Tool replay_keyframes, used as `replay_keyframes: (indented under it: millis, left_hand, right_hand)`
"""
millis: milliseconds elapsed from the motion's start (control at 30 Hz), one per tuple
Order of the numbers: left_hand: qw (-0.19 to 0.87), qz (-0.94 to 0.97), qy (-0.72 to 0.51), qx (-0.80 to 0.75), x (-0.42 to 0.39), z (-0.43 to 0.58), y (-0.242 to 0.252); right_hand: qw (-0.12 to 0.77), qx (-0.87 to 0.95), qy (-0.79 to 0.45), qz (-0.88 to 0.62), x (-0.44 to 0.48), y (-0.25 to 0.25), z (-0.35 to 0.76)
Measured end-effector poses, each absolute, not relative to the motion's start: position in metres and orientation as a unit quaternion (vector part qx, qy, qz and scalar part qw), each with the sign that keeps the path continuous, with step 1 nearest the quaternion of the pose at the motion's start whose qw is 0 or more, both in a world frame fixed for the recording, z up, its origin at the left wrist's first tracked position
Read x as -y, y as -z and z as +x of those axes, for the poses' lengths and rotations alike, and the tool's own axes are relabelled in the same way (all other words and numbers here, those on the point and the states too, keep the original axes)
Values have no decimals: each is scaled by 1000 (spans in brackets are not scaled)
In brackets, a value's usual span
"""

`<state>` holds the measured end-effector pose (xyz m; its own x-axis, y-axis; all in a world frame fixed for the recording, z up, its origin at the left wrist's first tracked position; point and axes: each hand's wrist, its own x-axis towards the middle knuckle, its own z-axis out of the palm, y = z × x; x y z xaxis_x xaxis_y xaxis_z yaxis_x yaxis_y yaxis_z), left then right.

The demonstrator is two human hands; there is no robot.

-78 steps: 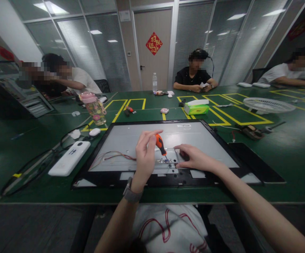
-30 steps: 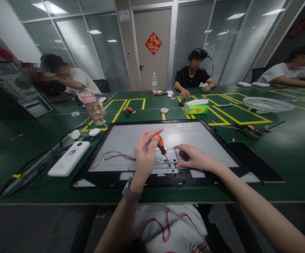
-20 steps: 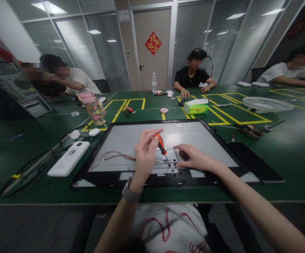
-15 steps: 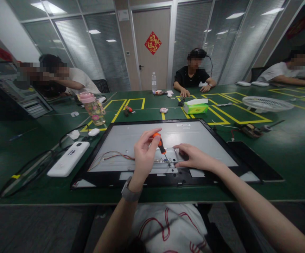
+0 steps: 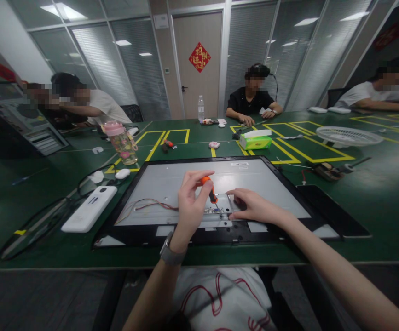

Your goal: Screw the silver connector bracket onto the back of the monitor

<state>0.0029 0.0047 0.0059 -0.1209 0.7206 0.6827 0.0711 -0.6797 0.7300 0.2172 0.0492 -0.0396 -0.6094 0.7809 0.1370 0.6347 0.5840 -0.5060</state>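
**A:** What could go wrong here? If the screwdriver [image 5: 210, 191] is tilted too far, the tip could be skidded off, and the small circuit board [image 5: 215, 211] or the red wires [image 5: 151, 202] nearby could get gouged.

**B:** Yep. The handle is pinched in the closed fingers of the left hand [image 5: 189, 202], tip down on the board just beyond it. The right hand [image 5: 254, 207] is laid flat and open on the monitor back panel [image 5: 171, 181], right of the board, nothing gripped. All of it is laid on the green worktop [image 5: 375, 193].

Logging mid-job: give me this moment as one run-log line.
left hand: grips screwdriver, tip at board | right hand: flat on panel beside board | panel: lies on table
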Motion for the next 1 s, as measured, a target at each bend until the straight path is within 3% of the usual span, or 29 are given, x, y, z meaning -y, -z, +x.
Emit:
replay_keyframes:
  millis: [133,300,467,633,800,1000]
  left_hand:
    - [238,617,-677,-323,-4,2,-6]
    - [321,603,-669,-291,-5,1,-4]
    - [273,609,-680,-305,-5,1,-6]
    - [344,588,-671,-293,-6,0,-3]
    - [282,608,-678,-303,-7,0,-3]
    - [360,582,-671,-285,-7,0,-2]
  right_hand:
    - [176,876,-205,-399,-49,40,218]
    - [172,876,-204,-401,-50,39,217]
    - [174,875,-208,-402,-50,40,217]
    - [179,873,-213,-402,-51,41,218]
    - [178,874,-211,-399,-50,39,217]
    - [169,875,-212,-402,-49,38,217]
